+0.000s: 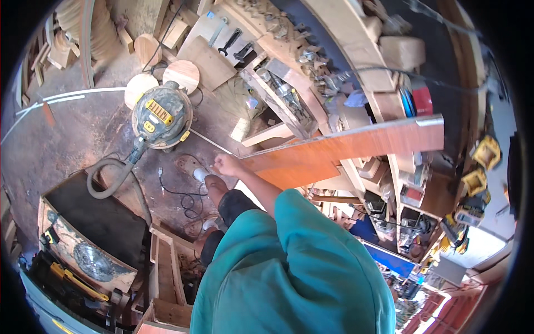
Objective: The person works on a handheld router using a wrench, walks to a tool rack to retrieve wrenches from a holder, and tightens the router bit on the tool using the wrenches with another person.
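My right hand is at mid-picture, its forearm coming out of a teal sleeve. The fingers are curled together; whatever they hold, if anything, is hidden or too small to make out. Just beside the wrist is the near end of a long reddish-brown wooden panel, which reaches away to the right. A thin pale strip runs near the fingertips. Beneath the hand are my legs and a shoe on the dusty floor. My left hand is out of sight.
A round shop vacuum with a grey hose stands ahead on the left. A black cable lies coiled by my feet. Wooden shelving with tools and offcuts fills the right. A dark-topped wooden box sits at lower left.
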`<act>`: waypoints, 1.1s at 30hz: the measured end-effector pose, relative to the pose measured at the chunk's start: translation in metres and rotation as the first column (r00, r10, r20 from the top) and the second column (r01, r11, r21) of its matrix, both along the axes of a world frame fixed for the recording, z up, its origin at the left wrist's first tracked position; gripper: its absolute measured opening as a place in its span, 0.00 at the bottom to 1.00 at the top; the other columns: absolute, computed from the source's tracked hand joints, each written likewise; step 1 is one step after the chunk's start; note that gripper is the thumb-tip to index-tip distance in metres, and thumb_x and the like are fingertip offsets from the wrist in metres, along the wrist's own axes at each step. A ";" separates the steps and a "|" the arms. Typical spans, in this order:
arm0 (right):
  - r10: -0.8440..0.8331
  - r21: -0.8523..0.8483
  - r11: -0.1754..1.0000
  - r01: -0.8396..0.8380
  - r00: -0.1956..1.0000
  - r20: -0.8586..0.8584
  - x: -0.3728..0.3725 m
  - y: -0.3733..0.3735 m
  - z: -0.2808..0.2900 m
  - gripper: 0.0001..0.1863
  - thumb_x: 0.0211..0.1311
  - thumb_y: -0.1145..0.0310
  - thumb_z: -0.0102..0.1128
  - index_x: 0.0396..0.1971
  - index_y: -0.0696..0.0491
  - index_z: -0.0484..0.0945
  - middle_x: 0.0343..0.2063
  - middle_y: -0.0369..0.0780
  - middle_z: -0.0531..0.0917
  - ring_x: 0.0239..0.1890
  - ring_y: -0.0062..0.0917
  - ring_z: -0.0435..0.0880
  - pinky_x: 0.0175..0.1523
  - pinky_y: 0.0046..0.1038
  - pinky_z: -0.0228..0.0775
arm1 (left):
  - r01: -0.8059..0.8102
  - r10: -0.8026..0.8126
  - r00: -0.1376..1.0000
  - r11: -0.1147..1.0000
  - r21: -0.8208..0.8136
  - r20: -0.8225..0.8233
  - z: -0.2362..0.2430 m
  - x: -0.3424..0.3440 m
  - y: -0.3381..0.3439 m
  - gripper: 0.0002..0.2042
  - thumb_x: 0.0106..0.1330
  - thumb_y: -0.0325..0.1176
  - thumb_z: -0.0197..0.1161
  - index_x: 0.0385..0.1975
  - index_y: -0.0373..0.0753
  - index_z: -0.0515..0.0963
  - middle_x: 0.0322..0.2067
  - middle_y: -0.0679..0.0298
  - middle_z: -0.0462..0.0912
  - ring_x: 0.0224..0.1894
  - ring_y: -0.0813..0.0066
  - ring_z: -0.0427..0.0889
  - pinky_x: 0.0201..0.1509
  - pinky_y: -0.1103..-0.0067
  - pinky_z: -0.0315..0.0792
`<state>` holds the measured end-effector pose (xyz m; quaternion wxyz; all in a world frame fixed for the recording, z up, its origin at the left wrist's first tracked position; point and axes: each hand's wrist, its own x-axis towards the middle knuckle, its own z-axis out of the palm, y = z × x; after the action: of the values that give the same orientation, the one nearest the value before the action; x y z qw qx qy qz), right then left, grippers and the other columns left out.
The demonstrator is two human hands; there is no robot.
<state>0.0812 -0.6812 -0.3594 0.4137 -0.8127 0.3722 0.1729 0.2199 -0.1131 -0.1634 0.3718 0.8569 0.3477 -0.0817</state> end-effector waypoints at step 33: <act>-0.005 -0.120 0.992 0.033 0.973 0.229 -0.139 0.193 0.109 0.20 0.50 0.77 0.54 0.47 0.54 0.75 0.37 0.49 0.82 0.42 0.42 0.81 0.49 0.40 0.71 | -0.258 0.431 0.726 0.893 -0.369 0.535 0.086 -0.109 0.154 0.13 0.73 0.41 0.45 0.41 0.37 0.71 0.23 0.67 0.72 0.25 0.75 0.73 0.28 0.75 0.70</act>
<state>-0.0578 -0.4883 -0.2506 0.4045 -0.8474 0.3400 0.0511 0.1104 0.0413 -0.0775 0.5841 0.6981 0.3505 0.2206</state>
